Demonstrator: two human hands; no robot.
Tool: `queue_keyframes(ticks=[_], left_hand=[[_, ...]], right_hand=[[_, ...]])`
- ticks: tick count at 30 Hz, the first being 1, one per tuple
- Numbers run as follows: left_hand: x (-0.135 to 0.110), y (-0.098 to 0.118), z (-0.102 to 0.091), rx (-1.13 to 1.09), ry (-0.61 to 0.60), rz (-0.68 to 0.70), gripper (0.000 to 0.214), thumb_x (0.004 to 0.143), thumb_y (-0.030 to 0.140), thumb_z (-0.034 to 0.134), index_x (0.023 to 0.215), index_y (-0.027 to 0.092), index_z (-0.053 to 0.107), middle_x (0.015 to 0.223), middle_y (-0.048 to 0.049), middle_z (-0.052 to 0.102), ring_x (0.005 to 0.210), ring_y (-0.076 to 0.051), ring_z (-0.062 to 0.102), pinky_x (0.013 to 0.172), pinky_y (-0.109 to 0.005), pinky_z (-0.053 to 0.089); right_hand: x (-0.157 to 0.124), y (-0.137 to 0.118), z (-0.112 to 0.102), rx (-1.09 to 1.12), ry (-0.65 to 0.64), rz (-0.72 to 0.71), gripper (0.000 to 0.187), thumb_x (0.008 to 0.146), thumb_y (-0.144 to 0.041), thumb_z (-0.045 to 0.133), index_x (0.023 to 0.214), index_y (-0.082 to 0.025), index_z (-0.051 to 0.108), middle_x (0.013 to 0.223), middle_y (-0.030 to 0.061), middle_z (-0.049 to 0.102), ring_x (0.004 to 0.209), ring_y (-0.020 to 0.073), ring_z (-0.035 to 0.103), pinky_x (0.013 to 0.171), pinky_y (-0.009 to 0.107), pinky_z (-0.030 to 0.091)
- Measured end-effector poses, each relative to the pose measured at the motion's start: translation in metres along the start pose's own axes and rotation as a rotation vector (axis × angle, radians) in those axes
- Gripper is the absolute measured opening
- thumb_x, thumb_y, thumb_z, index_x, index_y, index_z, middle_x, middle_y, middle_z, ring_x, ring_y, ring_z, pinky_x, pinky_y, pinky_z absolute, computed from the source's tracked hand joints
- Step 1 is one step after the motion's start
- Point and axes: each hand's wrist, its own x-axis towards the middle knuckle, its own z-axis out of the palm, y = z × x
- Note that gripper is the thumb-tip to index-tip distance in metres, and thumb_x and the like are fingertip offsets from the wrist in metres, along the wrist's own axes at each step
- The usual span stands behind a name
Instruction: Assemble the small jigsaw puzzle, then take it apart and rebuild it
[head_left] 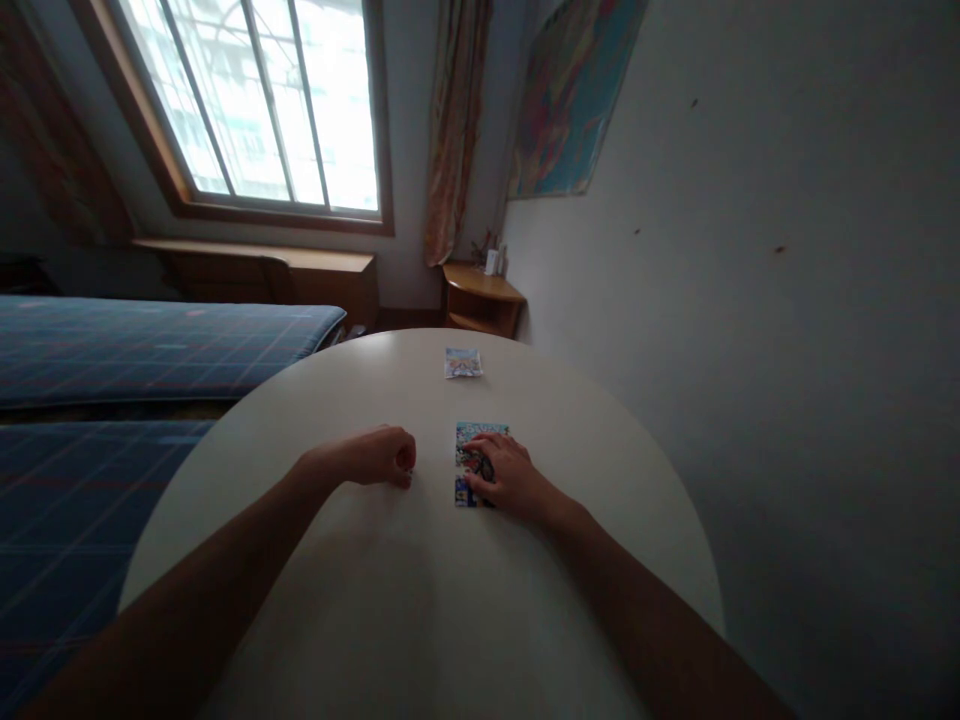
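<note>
A small, colourful rectangular picture (pixel 472 430), perhaps a jigsaw puzzle, lies flat on the white round table (pixel 360 620). My right hand (pixel 510 475) rests over its right side, thumb and forefinger apart on the surface, hiding much of it. To the left of the picture, my left hand (pixel 379 456) is closed just above the tabletop, thumb and fingers together. A tiny patterned bit shows at its fingertips, too small to make out. Farther back on the table lies a small flat printed packet or card (pixel 463 363), which neither hand touches.
The table's curved right edge comes close to a white wall (pixel 787 400). Beds with blue plaid mattresses (pixel 150 345) stand to the left. Behind the table are a wooden corner shelf (pixel 484 285), a low desk (pixel 330 262) and a barred window (pixel 270 100).
</note>
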Motion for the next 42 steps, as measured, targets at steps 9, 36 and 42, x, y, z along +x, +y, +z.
queue_keyframes(ticks=[9, 36, 42], left_hand=[[0.000, 0.005, -0.001, -0.057, -0.050, -0.010, 0.015, 0.068, 0.028, 0.068, 0.080, 0.019, 0.070, 0.078, -0.0018, 0.068, 0.070, -0.018, 0.061, 0.063, -0.026, 0.042], [0.017, 0.017, 0.007, -0.574, 0.030, 0.175, 0.022, 0.075, 0.027, 0.065, 0.093, 0.015, 0.061, 0.080, -0.0033, 0.070, 0.074, -0.016, 0.065, 0.066, -0.027, 0.049], [0.021, 0.025, 0.010, -0.713, 0.140, 0.182, 0.019, 0.074, 0.029, 0.068, 0.085, 0.014, 0.061, 0.078, -0.0025, 0.068, 0.067, -0.013, 0.063, 0.065, -0.027, 0.050]], right_hand=[[-0.001, -0.002, 0.001, -0.004, 0.013, -0.001, 0.041, 0.086, -0.034, 0.062, 0.125, -0.022, 0.059, 0.134, 0.0116, 0.055, 0.126, 0.0276, 0.047, 0.108, 0.048, 0.030], [0.001, -0.004, -0.008, 0.046, 0.164, -0.215, 0.016, 0.086, -0.028, 0.066, 0.102, -0.024, 0.066, 0.118, 0.0069, 0.064, 0.114, 0.0224, 0.055, 0.101, 0.042, 0.034], [0.001, -0.006, -0.011, 0.063, 0.202, -0.286, 0.016, 0.086, -0.032, 0.068, 0.100, -0.024, 0.065, 0.113, 0.0059, 0.067, 0.110, 0.0214, 0.057, 0.098, 0.039, 0.038]])
